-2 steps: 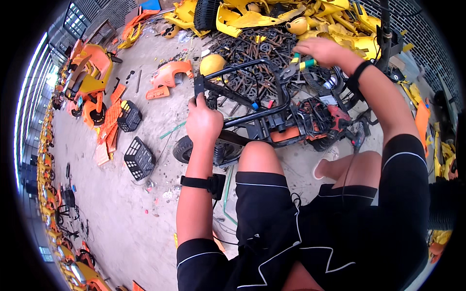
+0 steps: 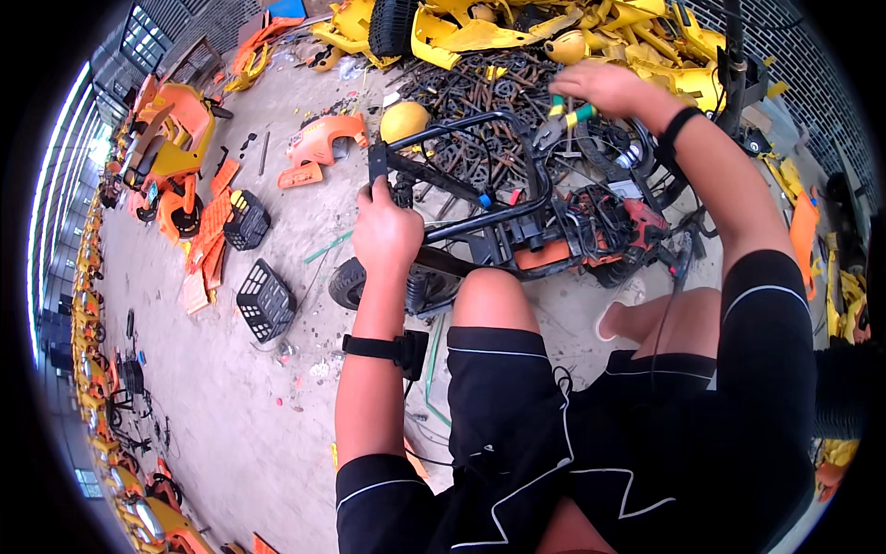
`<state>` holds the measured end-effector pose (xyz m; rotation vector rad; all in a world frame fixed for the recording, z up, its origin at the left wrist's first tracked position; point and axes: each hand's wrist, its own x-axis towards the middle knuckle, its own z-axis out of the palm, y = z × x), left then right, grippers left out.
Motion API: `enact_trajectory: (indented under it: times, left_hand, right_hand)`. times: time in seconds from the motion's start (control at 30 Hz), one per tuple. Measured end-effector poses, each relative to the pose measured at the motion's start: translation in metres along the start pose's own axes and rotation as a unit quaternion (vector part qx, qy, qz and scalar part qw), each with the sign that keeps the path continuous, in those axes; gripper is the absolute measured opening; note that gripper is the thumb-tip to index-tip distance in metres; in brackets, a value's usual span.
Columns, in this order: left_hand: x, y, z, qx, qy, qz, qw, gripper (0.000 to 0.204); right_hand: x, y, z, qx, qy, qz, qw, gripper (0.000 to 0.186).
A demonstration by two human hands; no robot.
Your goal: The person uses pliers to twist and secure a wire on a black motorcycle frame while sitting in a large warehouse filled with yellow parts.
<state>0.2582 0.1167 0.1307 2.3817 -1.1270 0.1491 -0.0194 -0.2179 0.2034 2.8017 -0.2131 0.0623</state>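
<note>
In front of me stands a stripped scooter frame [image 2: 449,228] of black tubing, with wiring and an orange part in its middle. My left hand [image 2: 388,231] is closed around the black end piece of the frame, above a small wheel [image 2: 347,284]. My right hand [image 2: 604,88] holds pliers [image 2: 551,136] with green and yellow handles. The handles are spread apart, and the jaws point down and left beside the bent frame tube. Whether the jaws touch anything is hard to tell. A red power tool [image 2: 646,226] rests at the frame's right end.
Beyond the frame lies a heap of dark metal parts [image 2: 461,92], with yellow body panels [image 2: 480,37] behind. Two black baskets, one nearer [image 2: 266,302], sit on the floor to the left. Orange panels [image 2: 325,143] lie about. A row of yellow scooters [image 2: 92,369] lines the far left.
My right hand has shifted slightly up and left with the pliers. My left hand keeps its grip on the frame.
</note>
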Motion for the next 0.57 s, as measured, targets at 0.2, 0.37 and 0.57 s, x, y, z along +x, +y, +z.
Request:
enact_trajectory:
  times: [0.2,0.37,0.57]
  left_hand:
    - [-0.001,0.005,-0.003,0.001,-0.021,-0.019,1.000,0.058]
    - [-0.002,0.004,-0.001,0.014,-0.024,-0.023,0.999,0.059]
    - [-0.005,0.011,-0.017,0.050,-0.070,-0.050,0.995,0.063]
  right_hand:
    - [-0.009,-0.012,-0.004,-0.009,-0.025,0.024,0.999,0.064]
    - [-0.083,-0.104,-0.025,0.164,-0.127,0.229,0.951,0.074]
    - [-0.078,-0.175,-0.061,0.239,-0.151,0.373,0.884,0.057]
